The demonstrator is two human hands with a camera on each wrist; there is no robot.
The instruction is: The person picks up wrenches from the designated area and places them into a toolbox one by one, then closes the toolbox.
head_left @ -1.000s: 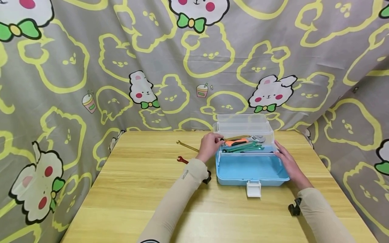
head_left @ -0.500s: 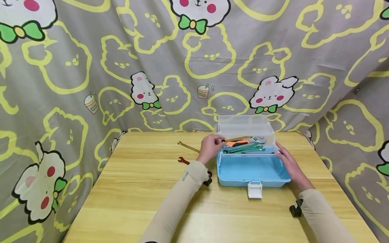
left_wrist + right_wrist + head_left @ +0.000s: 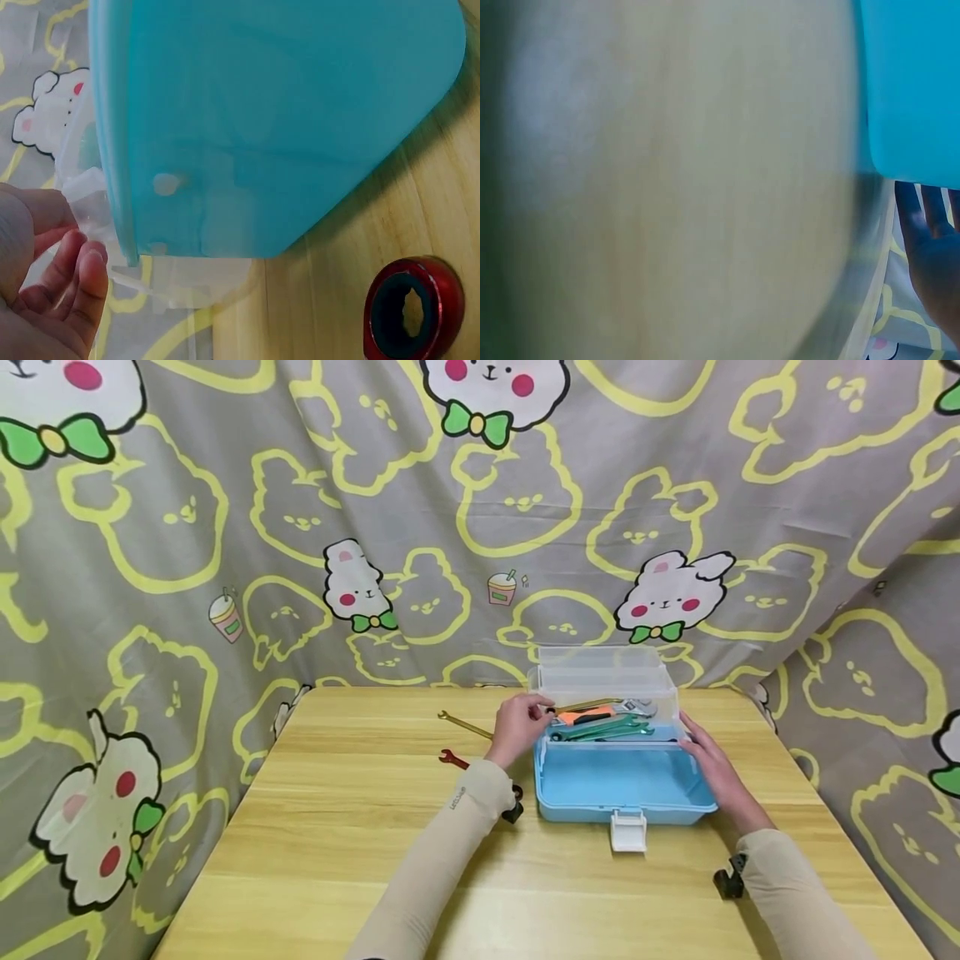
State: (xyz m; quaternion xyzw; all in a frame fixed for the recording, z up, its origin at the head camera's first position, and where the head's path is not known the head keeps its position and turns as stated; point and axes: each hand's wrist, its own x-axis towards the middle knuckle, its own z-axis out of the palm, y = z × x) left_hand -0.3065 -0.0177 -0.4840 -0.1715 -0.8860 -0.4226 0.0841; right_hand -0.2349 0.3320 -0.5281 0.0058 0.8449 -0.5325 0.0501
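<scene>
Left hand (image 3: 516,727), at the left end of the raised tray (image 3: 664,732): we read the thumb and fingertips as pinching the dark ring end of the inner gold wrench (image 3: 588,704) (in the left wrist view the contact itself is hidden). Right hand (image 3: 714,768): fingers extended against the right end of the blue toolbox (image 3: 577,813), grasping nothing that we can see. Stage of the work: we judge it part done. The translucent lid (image 3: 607,677) stands open and the white latch (image 3: 628,832) hangs undone at the front; the orange-handled adjustable wrench (image 3: 588,716) and the green wrenches (image 3: 603,728) already lie in the tray, together with the inner gold wrench, which is not yet let go. Outside the toolbox, on the desk (image 3: 337,827) to its left, we find the outer gold wrench (image 3: 467,725) and the red wrench (image 3: 453,758), both partly covered by the left arm. These two, and the open lid, we count as unsettled.
</scene>
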